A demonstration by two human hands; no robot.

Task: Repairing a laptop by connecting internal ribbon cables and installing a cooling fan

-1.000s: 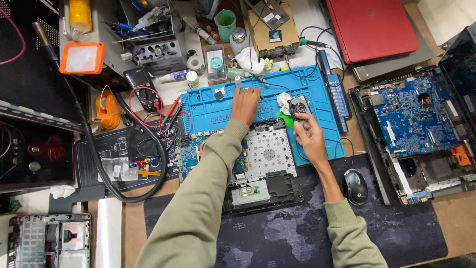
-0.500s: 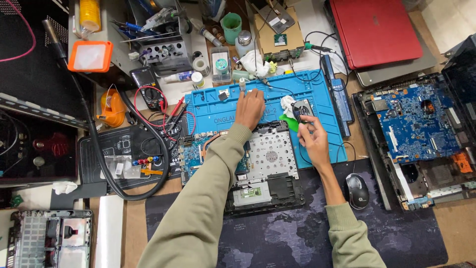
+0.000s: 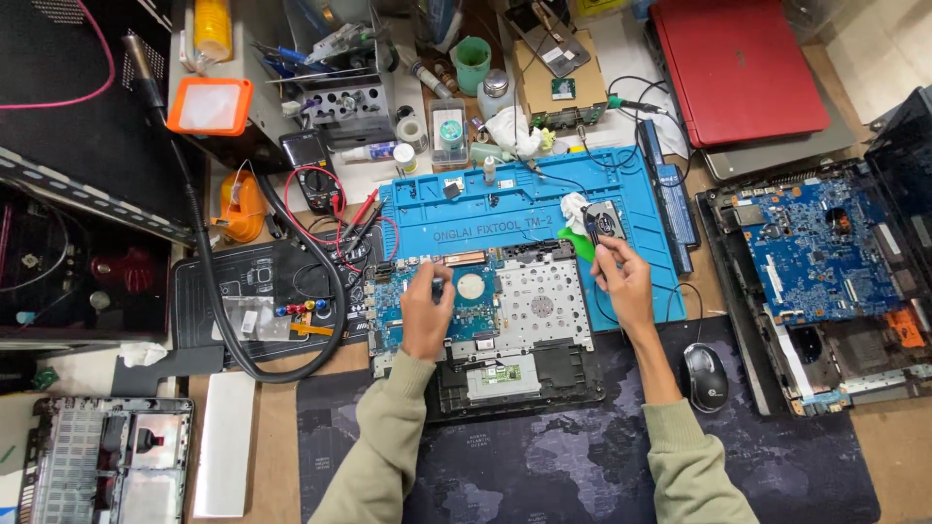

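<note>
Your left hand (image 3: 427, 315) rests, fingers curled, on the blue circuit board (image 3: 427, 291) in the opened laptop (image 3: 524, 359). Beyond, to its right, your right hand (image 3: 621, 281) pinches the small fan (image 3: 604, 221) over the blue mat (image 3: 505, 209).

A wooden workbench (image 3: 272, 456) carried a dark desk mat (image 3: 544, 466). Behind the mat lay a blue repair mat (image 3: 524, 209); right of it, a mouse (image 3: 706, 376).
</note>
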